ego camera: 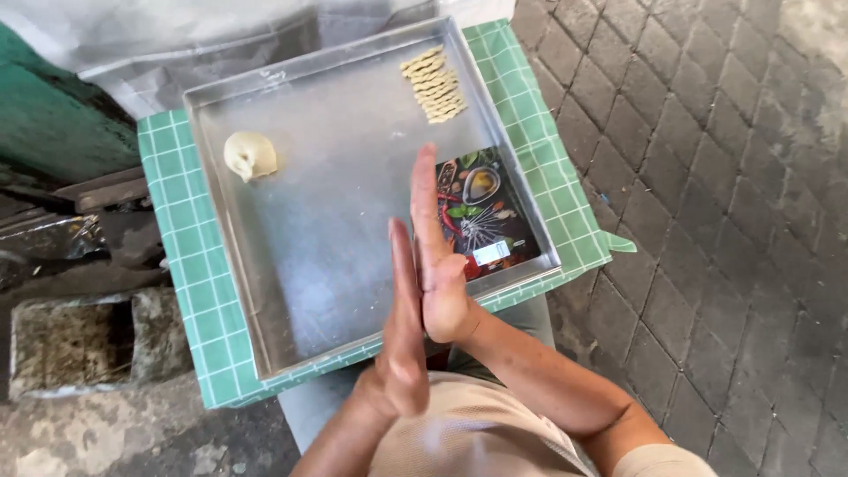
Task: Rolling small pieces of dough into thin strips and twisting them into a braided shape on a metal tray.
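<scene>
My left hand (402, 336) and my right hand (435, 256) are pressed palm to palm, fingers straight, above the near edge of a shallow metal tray (336, 230). Whether anything lies between the palms is hidden. A pale lump of dough (250, 155) sits in the tray's far left part. A row of several twisted dough strips (433, 84) lies at the far right corner. A flat dark card with pictures of spices and vegetables (484, 215) rests in the tray's near right corner, just right of my right hand.
The tray sits on a green and white checked cloth (181, 256) over my lap. Grey paving bricks (724, 203) cover the ground at right. A concrete block (71, 340) and dark debris lie at left. White plastic sheeting (177, 40) lies beyond the tray.
</scene>
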